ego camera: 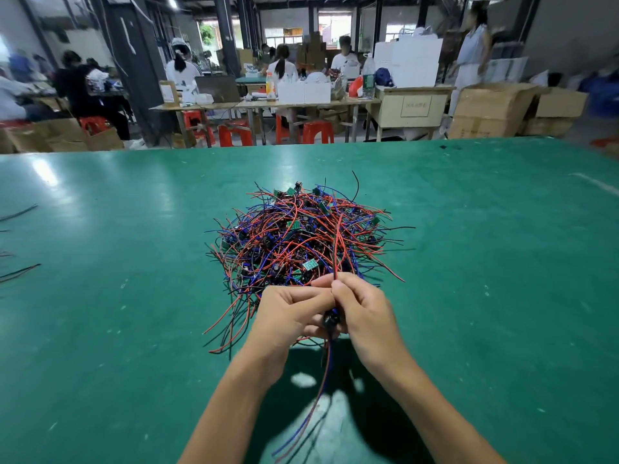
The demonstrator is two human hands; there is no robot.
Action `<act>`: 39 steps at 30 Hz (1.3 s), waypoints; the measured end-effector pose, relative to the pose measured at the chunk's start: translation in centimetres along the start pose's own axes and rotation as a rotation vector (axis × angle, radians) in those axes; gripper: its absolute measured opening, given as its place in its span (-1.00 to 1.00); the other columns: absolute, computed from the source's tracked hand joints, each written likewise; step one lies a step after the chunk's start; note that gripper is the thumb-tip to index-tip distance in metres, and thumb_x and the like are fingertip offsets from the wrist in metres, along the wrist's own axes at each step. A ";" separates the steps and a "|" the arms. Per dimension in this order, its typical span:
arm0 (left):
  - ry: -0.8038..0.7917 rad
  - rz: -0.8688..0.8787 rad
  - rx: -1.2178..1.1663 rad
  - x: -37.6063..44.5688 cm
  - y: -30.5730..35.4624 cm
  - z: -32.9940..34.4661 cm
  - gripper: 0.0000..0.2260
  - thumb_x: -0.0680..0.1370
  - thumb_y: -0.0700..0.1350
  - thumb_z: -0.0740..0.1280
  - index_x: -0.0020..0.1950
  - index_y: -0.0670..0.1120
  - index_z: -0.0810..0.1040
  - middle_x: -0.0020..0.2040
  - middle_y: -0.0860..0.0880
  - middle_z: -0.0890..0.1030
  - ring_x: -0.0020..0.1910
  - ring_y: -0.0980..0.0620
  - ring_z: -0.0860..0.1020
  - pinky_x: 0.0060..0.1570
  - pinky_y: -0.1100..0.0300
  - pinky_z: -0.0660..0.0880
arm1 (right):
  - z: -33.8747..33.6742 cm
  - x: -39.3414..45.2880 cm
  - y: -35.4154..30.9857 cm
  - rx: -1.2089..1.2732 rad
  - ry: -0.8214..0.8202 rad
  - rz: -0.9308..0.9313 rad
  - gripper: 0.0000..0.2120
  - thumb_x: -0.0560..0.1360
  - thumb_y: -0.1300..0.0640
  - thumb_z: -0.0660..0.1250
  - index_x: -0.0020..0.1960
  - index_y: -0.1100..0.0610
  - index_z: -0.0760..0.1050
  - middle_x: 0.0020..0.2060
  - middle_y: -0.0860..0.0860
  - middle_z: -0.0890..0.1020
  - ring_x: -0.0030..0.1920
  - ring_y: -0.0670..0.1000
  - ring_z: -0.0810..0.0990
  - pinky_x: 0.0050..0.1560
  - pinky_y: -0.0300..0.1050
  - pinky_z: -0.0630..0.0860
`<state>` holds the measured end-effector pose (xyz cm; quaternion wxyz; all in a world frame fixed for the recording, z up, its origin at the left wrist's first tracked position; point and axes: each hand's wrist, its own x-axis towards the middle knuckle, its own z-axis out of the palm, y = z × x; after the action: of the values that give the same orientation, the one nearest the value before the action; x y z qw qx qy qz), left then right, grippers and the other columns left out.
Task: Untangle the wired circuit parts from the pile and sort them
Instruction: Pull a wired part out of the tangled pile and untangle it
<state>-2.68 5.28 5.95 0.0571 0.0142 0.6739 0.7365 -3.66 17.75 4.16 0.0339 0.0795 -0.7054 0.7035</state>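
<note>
A tangled pile [301,239] of red, blue and black wires with small green circuit boards lies on the green table [485,262]. Just in front of the pile, my left hand [284,316] and my right hand [365,309] are closed together around one wired circuit part [331,321]. Its dark body is mostly hidden between my fingers. Red and black wires rise from my right fingertips over the pile. More red, blue and black wires hang down below my hands toward me.
A few loose black and red wires [18,272] lie at the table's far left edge. Beyond the table's far edge stand red stools [234,133], workbenches, cardboard boxes [492,110] and several people at work.
</note>
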 end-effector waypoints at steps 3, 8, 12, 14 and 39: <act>-0.053 -0.046 0.023 0.1 0.0 -0.1 -0.88 0.51 -0.25 0.43 -0.17 -0.20 0.75 -0.23 -0.18 0.71 -0.35 -0.05 0.69 -0.35 0.23 0.59 | 0.0 0.2 0.2 -0.001 0.109 0.055 -0.65 0.64 0.23 0.17 -0.20 0.01 0.63 -0.30 -0.04 0.65 -0.34 -0.10 0.53 -0.44 -0.18 0.51; -0.279 -0.139 0.126 -0.1 0.1 -0.5 -0.78 0.38 -0.04 0.55 -0.07 -0.15 0.77 -0.13 -0.17 0.74 -0.24 -0.08 0.73 -0.23 0.22 0.62 | -1.5 1.4 0.1 0.052 0.245 0.150 -0.71 0.60 0.22 0.14 -0.15 0.12 0.61 -0.47 -0.18 0.59 -0.51 -0.10 0.31 -0.55 -0.31 0.27; -0.346 -0.109 0.138 -0.1 -0.2 -0.6 -0.83 0.44 -0.11 0.51 -0.05 -0.18 0.76 -0.16 -0.14 0.74 -0.22 0.03 0.67 -0.21 0.26 0.54 | -2.9 1.9 -0.3 0.297 0.336 0.228 -0.77 0.59 0.20 0.16 -0.14 0.09 0.57 -0.31 -0.11 0.68 -0.52 -0.13 0.30 -0.55 -0.29 0.15; -0.296 -0.088 0.118 0.0 -0.3 -0.5 -0.83 0.43 -0.10 0.54 -0.03 -0.13 0.77 -0.14 -0.12 0.74 -0.24 0.06 0.57 -0.24 0.28 0.49 | -3.6 2.0 -0.2 0.468 0.252 0.278 -0.78 0.63 0.13 0.16 -0.05 0.05 0.57 -0.20 -0.08 0.72 -0.47 -0.11 0.35 -0.45 -0.22 0.23; 0.047 0.359 -0.220 0.6 -0.2 -0.5 -0.79 0.38 -0.24 0.55 0.00 -0.18 0.72 -0.01 -0.18 0.73 -0.05 -0.03 0.70 -0.06 0.25 0.59 | -2.5 0.8 -1.3 0.506 0.012 0.374 -0.85 0.44 -0.02 0.40 -0.24 -0.02 0.69 -0.23 -0.03 0.68 -0.39 -0.09 0.45 -0.35 -0.19 0.33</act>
<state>-3.33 4.89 5.63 -0.0894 0.1105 0.5773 0.8041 -4.36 20.21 5.56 -0.1127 -0.0498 -0.5102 0.8512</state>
